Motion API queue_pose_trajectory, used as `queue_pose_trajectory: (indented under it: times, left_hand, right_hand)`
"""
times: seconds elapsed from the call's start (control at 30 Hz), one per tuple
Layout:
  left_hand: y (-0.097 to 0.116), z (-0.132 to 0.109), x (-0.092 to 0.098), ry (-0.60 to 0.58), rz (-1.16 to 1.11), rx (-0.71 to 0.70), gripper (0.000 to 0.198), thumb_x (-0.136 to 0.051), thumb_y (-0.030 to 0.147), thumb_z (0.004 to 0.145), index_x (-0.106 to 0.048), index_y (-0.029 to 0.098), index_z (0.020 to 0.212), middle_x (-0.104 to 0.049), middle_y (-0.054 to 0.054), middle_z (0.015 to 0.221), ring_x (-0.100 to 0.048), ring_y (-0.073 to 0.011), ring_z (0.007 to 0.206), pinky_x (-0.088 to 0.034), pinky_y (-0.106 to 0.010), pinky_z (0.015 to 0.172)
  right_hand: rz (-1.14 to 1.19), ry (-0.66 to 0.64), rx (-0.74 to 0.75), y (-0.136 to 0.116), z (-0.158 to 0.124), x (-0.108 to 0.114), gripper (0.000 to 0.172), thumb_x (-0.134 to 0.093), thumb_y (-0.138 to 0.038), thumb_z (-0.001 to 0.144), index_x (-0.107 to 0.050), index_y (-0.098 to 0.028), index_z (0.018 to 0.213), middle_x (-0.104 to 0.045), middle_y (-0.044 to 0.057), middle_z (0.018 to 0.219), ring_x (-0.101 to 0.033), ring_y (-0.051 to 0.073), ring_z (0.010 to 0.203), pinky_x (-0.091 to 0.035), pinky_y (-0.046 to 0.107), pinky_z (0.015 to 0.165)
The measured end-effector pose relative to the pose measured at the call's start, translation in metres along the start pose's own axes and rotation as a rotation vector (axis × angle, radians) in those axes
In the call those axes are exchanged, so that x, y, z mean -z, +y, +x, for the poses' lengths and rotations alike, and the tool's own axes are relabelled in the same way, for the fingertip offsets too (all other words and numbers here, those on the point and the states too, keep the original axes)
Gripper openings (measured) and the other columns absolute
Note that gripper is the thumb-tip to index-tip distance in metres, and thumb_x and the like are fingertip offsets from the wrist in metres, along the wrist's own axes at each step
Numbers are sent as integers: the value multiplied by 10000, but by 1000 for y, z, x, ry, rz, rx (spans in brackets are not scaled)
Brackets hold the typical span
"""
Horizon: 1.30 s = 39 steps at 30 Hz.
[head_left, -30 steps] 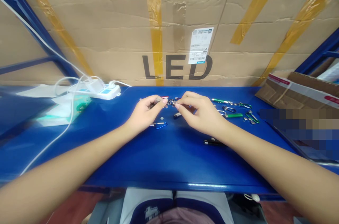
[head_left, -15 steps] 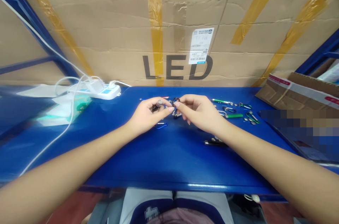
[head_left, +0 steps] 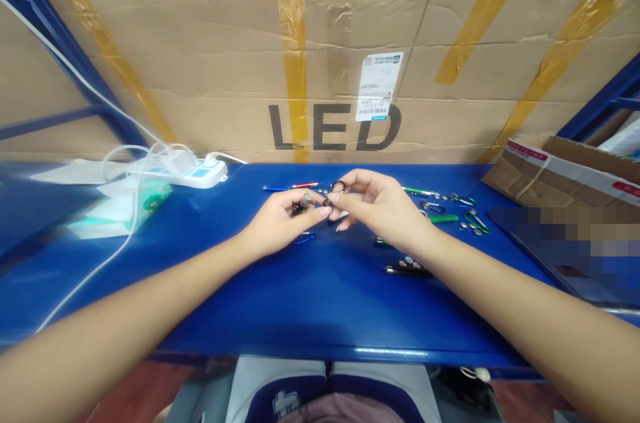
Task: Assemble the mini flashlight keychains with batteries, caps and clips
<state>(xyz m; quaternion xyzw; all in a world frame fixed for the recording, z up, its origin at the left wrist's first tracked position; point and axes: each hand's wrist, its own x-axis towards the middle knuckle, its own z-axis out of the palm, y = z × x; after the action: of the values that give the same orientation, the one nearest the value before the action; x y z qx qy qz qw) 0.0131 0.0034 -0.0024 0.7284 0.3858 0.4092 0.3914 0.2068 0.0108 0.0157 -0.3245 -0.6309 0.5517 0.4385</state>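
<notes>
My left hand (head_left: 283,222) is closed round a small dark flashlight body (head_left: 301,202) with a silvery end, held just above the blue table (head_left: 300,296). My right hand (head_left: 381,206) pinches a small black carabiner ring (head_left: 338,187) right beside that end; the fingertips of both hands almost touch. A blue carabiner (head_left: 305,236) lies on the table under my left hand. A black mini flashlight (head_left: 407,268) lies near my right wrist.
Green mini flashlights and carabiners (head_left: 443,208) are scattered to the right, a red and a blue one (head_left: 293,186) lie behind my hands. A white power strip (head_left: 193,173) with cables sits left, a cardboard box (head_left: 565,173) right, a big LED carton (head_left: 335,50) behind.
Both hands have lifted slightly off the table and drawn together; my right hand picked up the black ring and brought it to the flashlight end held in my left hand.
</notes>
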Motion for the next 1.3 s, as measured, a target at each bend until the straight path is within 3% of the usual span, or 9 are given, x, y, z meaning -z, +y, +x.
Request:
queue_pose_trajectory:
  times: [0.2,0.37,0.53,0.6,0.67,0.77,0.87,1.1,1.3]
  left_hand:
    - [-4,-1,1,4,83,7,279,-686,422,840,-705,147,889,-642,-23,759,-544,-130,678,-426,-254,645]
    - [-6,-1,2,-58,126,-6,235,-688,382,833,-695,152,881,-569,8,710,-475,-106,641,-405,-236,619]
    - [-5,-2,1,-77,147,-6,207,-693,357,817,-686,154,853,-628,-9,762,-529,-110,658,-443,-235,635]
    - [-6,-2,0,-69,145,4,223,-700,374,811,-685,157,857,-655,-16,786,-553,-115,665,-457,-240,640]
    - [-8,-2,0,-69,148,12,250,-706,400,809,-691,158,869,-676,-25,810,-578,-127,687,-474,-252,662]
    - [-11,1,1,-75,139,17,284,-699,432,819,-706,156,887,-699,-43,837,-616,-154,748,-495,-275,717]
    - [-12,3,3,-84,109,20,289,-667,440,851,-714,155,845,-722,-63,884,-647,-176,830,-505,-290,787]
    - [-8,3,2,-100,10,47,301,-620,441,893,-698,155,841,-718,-65,885,-651,-180,865,-495,-305,834]
    - [-2,-1,3,-175,-100,104,342,-490,433,959,-680,157,890,-640,-46,819,-492,-125,645,-407,-259,604]
  right_hand:
    - [-47,-1,-67,-3,1,3,423,-859,-408,669,-508,-189,759,-638,3,712,-696,170,729,-626,286,597]
    - [-112,-138,-213,-1,0,5,450,-845,-452,680,-505,-195,826,-630,-1,737,-675,166,731,-611,280,556]
    - [-298,-252,-284,-1,-1,6,286,-687,-420,852,-515,-205,929,-563,-59,651,-484,70,456,-403,188,402]
    - [-438,-251,-220,-2,-3,6,175,-582,-370,926,-536,-202,928,-557,-54,663,-463,72,455,-385,206,436]
    - [-609,-237,-81,-3,-4,7,134,-529,-312,952,-566,-191,907,-601,-15,731,-533,108,571,-434,240,549]
    - [-870,-227,135,-3,-5,8,172,-477,-256,972,-585,-182,861,-658,47,847,-584,163,755,-434,283,701]
    - [-1029,-250,256,-3,-6,9,254,-394,-243,1004,-552,-183,814,-648,65,834,-555,175,744,-403,294,700]
    - [-1139,-320,373,-4,-7,16,210,-427,-317,1005,-557,-187,904,-636,68,893,-548,181,744,-399,295,677]
    - [-1053,-337,464,-10,-4,19,223,-413,-251,1015,-595,-193,900,-652,53,878,-583,180,803,-410,289,742]
